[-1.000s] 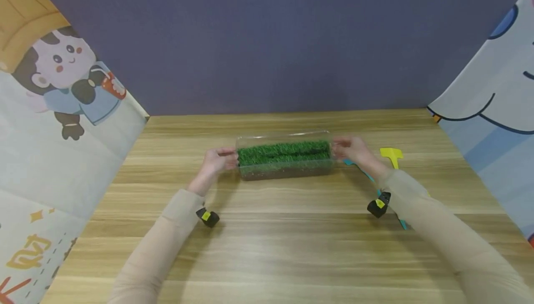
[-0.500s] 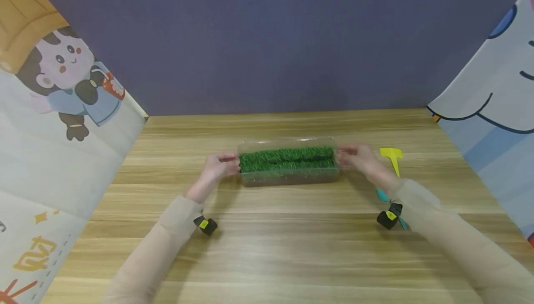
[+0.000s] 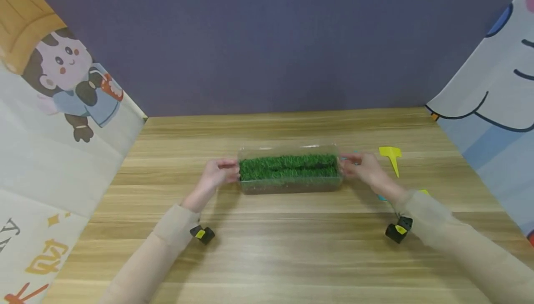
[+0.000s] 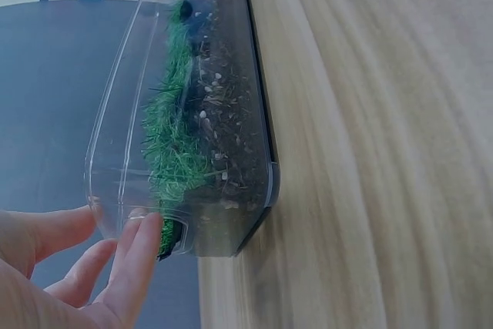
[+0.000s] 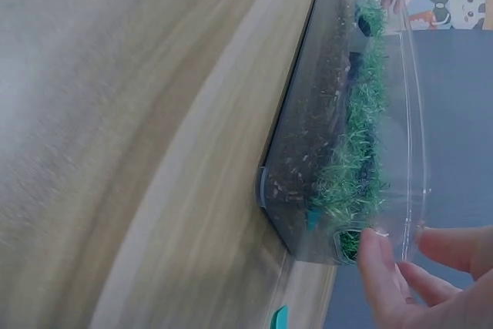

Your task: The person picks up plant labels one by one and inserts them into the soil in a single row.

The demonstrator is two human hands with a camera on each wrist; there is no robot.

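Between the two hands is a clear plastic box [image 3: 290,186] with green artificial grass [image 3: 288,161] in it; dark soil with pale specks [image 4: 223,113] shows through its wall in the left wrist view. My left hand [image 3: 214,176] holds the box's left end, thumb and fingers at the clear wall [image 4: 115,136]. On the opposite end my right hand [image 3: 365,169] has its thumb and fingers at the wall, near a small opening [image 5: 349,244]. Whether the box's underside touches the table cannot be told.
A yellow T-shaped marker [image 3: 391,153] lies on the wooden table [image 3: 267,248] at the right. Parts of teal and yellow pieces show around my right forearm, one teal piece [image 5: 279,318] near the box. A dark panel [image 3: 267,40] stands behind.
The box has moved toward the table's front edge and slightly right, with both hands still at its ends. The yellow marker has stayed in place.
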